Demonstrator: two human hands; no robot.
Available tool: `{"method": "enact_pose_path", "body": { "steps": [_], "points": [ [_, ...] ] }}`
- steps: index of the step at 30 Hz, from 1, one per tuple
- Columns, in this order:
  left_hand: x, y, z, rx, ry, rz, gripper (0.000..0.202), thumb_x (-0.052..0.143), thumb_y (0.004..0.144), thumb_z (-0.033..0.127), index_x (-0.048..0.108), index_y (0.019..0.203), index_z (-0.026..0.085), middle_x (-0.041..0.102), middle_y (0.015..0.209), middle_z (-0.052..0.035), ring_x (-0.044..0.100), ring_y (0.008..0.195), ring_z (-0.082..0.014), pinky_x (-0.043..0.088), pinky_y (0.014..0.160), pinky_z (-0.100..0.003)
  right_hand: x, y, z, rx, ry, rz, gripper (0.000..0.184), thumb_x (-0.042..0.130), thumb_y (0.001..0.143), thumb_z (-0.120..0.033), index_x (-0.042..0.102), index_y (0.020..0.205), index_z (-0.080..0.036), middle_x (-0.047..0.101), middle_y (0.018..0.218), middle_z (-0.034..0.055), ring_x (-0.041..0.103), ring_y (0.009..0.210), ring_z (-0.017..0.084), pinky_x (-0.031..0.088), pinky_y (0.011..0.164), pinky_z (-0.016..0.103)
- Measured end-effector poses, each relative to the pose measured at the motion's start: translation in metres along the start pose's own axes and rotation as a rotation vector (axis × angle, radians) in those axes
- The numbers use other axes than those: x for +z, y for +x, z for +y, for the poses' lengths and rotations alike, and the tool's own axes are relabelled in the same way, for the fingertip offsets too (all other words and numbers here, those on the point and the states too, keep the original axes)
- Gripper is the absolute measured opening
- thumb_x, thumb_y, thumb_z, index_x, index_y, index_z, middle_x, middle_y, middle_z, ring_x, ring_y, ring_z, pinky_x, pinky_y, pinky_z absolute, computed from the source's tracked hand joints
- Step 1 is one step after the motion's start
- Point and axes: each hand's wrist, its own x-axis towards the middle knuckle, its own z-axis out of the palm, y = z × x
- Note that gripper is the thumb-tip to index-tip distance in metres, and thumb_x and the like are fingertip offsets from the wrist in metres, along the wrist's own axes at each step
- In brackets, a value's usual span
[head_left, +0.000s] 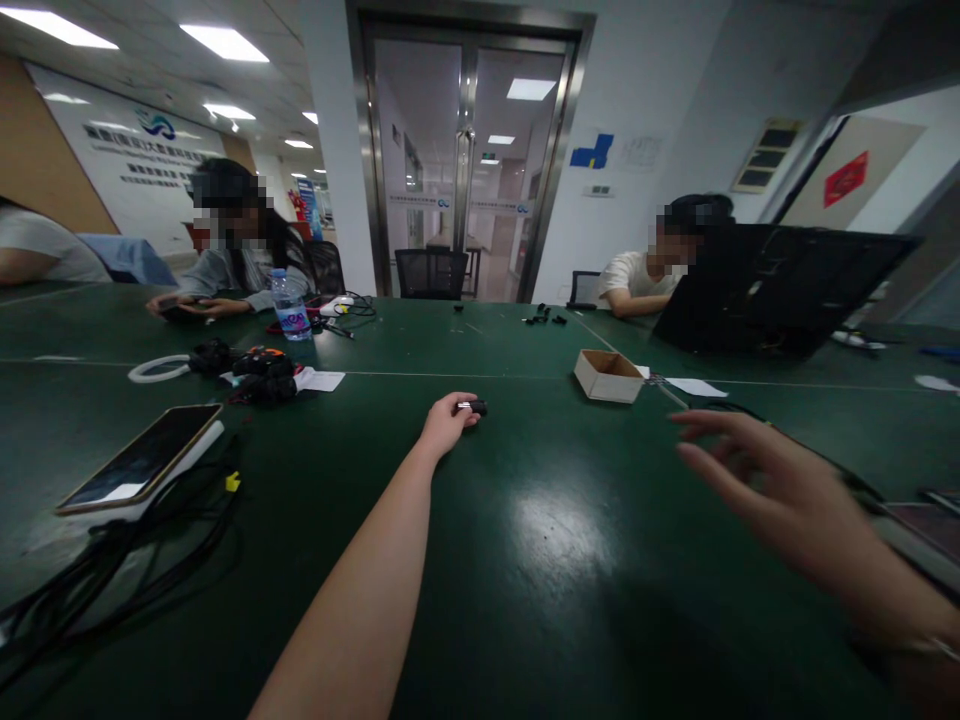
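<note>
My left hand (444, 424) reaches out over the dark green table (480, 560), resting low at its middle. Its fingers are closed around a small black piece with a silver part (475, 407), whose exact kind I cannot make out. On the right, my right hand (784, 490) hovers above the table, slightly blurred, fingers apart and nothing in them. A small open box (609, 380) with pale sides and a brown inside stands between the two hands, farther back, and neither hand touches it.
Left of me lie a phone (146, 455), black cables (142, 560) and a dark bundle of gear (262, 375). Behind stands a water bottle (291, 308). Small black parts (544, 316) lie far back. A large black panel (780, 290) stands right. Other people sit across the table.
</note>
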Motion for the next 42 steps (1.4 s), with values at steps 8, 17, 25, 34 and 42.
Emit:
{"method": "enact_pose_path", "body": {
  "steps": [8, 17, 25, 34, 42],
  "points": [
    [0.003, -0.005, 0.010, 0.009, -0.108, 0.001, 0.016, 0.056, 0.084, 0.005, 0.056, 0.099, 0.012, 0.066, 0.088, -0.0066, 0.068, 0.077, -0.0121, 0.056, 0.079, -0.029, 0.204, 0.109, -0.049, 0.620, 0.992, -0.471, 0.041, 0.064, 0.081, -0.051, 0.050, 0.102, -0.019, 0.058, 0.061, -0.0014, 0.055, 0.040, 0.012, 0.043, 0.038, 0.021],
    [0.001, 0.002, 0.003, 0.037, -0.044, 0.104, 0.014, 0.065, 0.082, 0.020, 0.060, 0.091, 0.011, 0.067, 0.079, -0.0061, 0.067, 0.070, -0.0130, 0.054, 0.065, -0.023, 0.266, 0.117, -0.057, 0.528, 1.306, -0.122, 0.023, 0.067, 0.076, -0.038, 0.056, 0.082, -0.018, 0.041, 0.040, -0.0103, 0.038, 0.030, 0.006, 0.030, 0.029, 0.015],
    [-0.005, 0.002, -0.001, 0.114, 0.120, 0.208, 0.017, 0.062, 0.082, 0.029, 0.062, 0.086, 0.013, 0.064, 0.068, -0.0031, 0.059, 0.059, -0.0114, 0.047, 0.056, -0.021, 0.256, 0.117, -0.050, 0.586, 1.459, -0.160, 0.016, 0.071, 0.075, -0.019, 0.057, 0.084, -0.017, 0.060, 0.061, -0.0022, 0.056, 0.046, 0.008, 0.051, 0.046, 0.019],
    [-0.011, 0.004, 0.001, 0.114, 0.127, 0.224, 0.017, 0.058, 0.084, 0.029, 0.062, 0.090, 0.013, 0.065, 0.074, -0.0043, 0.060, 0.066, -0.0113, 0.048, 0.059, -0.020, 0.257, 0.117, -0.049, 0.564, 1.521, -0.189, 0.016, 0.069, 0.075, -0.010, 0.061, 0.087, -0.016, 0.066, 0.070, 0.0027, 0.065, 0.056, 0.012, 0.057, 0.057, 0.023],
    [-0.011, 0.012, -0.007, 0.058, 0.133, 0.278, 0.016, 0.054, 0.088, 0.026, 0.063, 0.096, 0.015, 0.066, 0.085, -0.0057, 0.063, 0.071, -0.0116, 0.053, 0.065, -0.023, 0.256, 0.118, -0.052, 0.571, 1.568, -0.194, 0.020, 0.066, 0.074, -0.003, 0.062, 0.090, -0.014, 0.068, 0.073, 0.0046, 0.069, 0.064, 0.015, 0.061, 0.068, 0.029]
  ]
}}
